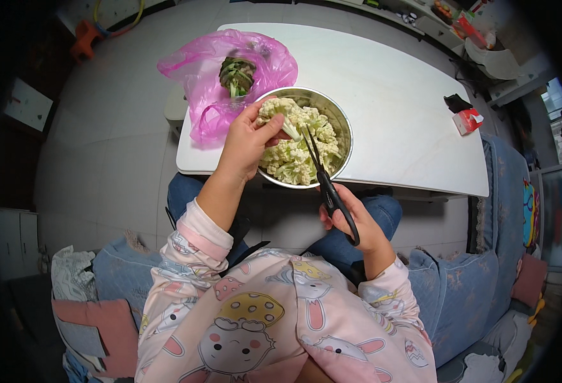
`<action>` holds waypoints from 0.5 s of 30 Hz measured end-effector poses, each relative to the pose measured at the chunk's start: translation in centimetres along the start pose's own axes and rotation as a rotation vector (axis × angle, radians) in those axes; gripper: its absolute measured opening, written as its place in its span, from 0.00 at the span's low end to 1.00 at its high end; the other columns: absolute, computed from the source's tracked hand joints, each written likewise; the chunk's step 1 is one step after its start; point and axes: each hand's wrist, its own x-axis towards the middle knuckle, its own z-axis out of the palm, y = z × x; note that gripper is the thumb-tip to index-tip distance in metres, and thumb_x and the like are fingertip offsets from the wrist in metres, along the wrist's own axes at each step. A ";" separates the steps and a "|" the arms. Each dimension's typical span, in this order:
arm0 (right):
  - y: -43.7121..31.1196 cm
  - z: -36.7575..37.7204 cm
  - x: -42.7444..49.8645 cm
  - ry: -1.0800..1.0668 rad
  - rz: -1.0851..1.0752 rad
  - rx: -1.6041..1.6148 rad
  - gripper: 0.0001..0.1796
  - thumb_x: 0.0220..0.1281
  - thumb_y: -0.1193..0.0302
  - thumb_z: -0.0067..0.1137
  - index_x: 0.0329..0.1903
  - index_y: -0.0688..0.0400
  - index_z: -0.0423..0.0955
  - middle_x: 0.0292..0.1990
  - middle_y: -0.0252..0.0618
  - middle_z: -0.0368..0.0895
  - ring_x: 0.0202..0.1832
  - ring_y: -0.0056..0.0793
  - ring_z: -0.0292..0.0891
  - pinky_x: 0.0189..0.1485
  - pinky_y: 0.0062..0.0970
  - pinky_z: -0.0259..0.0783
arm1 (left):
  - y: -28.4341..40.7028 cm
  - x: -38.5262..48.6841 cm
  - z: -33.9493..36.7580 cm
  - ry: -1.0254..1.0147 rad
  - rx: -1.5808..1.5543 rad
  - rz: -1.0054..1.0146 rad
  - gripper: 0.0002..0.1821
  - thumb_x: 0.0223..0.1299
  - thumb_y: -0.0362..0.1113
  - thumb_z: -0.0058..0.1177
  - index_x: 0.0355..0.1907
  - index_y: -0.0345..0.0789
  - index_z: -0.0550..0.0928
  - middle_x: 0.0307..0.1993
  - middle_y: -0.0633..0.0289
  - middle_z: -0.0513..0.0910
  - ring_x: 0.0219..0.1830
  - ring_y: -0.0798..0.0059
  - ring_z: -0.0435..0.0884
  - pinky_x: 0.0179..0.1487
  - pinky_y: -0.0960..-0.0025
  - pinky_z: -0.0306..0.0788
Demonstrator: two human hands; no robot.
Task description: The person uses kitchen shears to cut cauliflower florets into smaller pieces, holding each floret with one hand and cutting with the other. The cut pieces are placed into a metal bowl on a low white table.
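My left hand [254, 136] holds a cauliflower floret [281, 115] by its head, the pale stem pointing right and down. In my right hand [357, 218] is a pair of black-handled scissors [327, 185], blades toward the stem's end; whether they touch it I cannot tell. Both hands are at a round stainless steel bowl [350, 139] at the table's near edge. Cut cauliflower florets [295, 160] fill much of the bowl. Behind it to the left, a piece of cauliflower with green leaves and stalk [237, 76] lies on a pink plastic bag [194, 72].
The bowl and bag rest on a white table [395, 105]. A red tissue box [467, 121] and a small black object [457, 103] sit at its right end. A blue-covered sofa [467, 287] surrounds me. An orange plastic stool [85, 40] stands on the floor, far left.
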 end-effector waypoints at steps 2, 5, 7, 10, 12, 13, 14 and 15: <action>-0.3 -0.2 0.0 -0.040 0.036 0.032 0.31 0.59 0.60 0.61 0.60 0.58 0.61 0.30 0.29 0.69 0.31 0.15 0.65 0.34 0.16 0.63 | 0.0 0.2 0.0 0.005 0.037 -0.022 0.20 0.60 0.31 0.54 0.55 0.35 0.72 0.37 0.67 0.81 0.33 0.84 0.80 0.31 0.85 0.68; -0.7 -0.3 0.0 -0.062 0.050 -0.058 0.37 0.59 0.49 0.57 0.62 0.61 0.60 0.31 0.33 0.72 0.31 0.17 0.65 0.35 0.16 0.64 | -0.2 0.2 0.2 -0.008 0.106 0.009 0.22 0.59 0.30 0.54 0.57 0.32 0.71 0.37 0.65 0.81 0.33 0.83 0.80 0.31 0.84 0.70; -0.8 -0.4 0.2 -0.042 0.063 -0.077 0.37 0.59 0.49 0.57 0.62 0.61 0.60 0.30 0.32 0.72 0.30 0.17 0.65 0.34 0.16 0.63 | -0.3 0.1 0.4 -0.033 0.131 0.018 0.26 0.57 0.26 0.56 0.59 0.28 0.68 0.37 0.60 0.81 0.34 0.79 0.81 0.31 0.81 0.72; -1.2 -0.7 0.2 -0.050 0.072 -0.071 0.37 0.58 0.48 0.57 0.62 0.61 0.61 0.29 0.32 0.72 0.29 0.16 0.65 0.33 0.15 0.63 | 0.0 0.1 0.7 -0.064 0.158 0.030 0.28 0.55 0.25 0.57 0.60 0.26 0.68 0.39 0.59 0.81 0.35 0.78 0.81 0.34 0.79 0.75; -1.3 -0.7 0.1 -0.052 0.082 -0.080 0.38 0.57 0.47 0.57 0.61 0.61 0.61 0.28 0.31 0.72 0.28 0.16 0.65 0.32 0.14 0.62 | 0.2 0.1 0.9 -0.081 0.190 0.045 0.28 0.54 0.24 0.57 0.59 0.26 0.68 0.40 0.58 0.80 0.35 0.78 0.81 0.36 0.77 0.76; -1.4 -0.8 0.1 -0.053 0.083 -0.073 0.38 0.57 0.47 0.57 0.61 0.61 0.61 0.28 0.32 0.72 0.28 0.16 0.65 0.32 0.14 0.62 | 0.3 0.1 1.0 -0.086 0.200 0.042 0.28 0.54 0.23 0.58 0.59 0.26 0.69 0.41 0.58 0.80 0.36 0.77 0.81 0.38 0.77 0.77; -1.5 -0.8 0.1 -0.057 0.084 -0.066 0.39 0.57 0.46 0.57 0.61 0.61 0.61 0.28 0.32 0.72 0.28 0.16 0.65 0.32 0.15 0.62 | 0.4 0.0 1.0 -0.085 0.221 0.036 0.28 0.53 0.23 0.58 0.58 0.26 0.69 0.41 0.57 0.80 0.37 0.78 0.80 0.38 0.76 0.77; -1.6 -0.8 0.0 -0.064 0.082 -0.053 0.39 0.57 0.46 0.57 0.61 0.61 0.61 0.28 0.32 0.72 0.28 0.16 0.64 0.32 0.15 0.62 | 0.5 -0.1 1.1 -0.092 0.218 0.033 0.28 0.53 0.23 0.58 0.58 0.26 0.69 0.41 0.57 0.80 0.37 0.78 0.80 0.38 0.76 0.77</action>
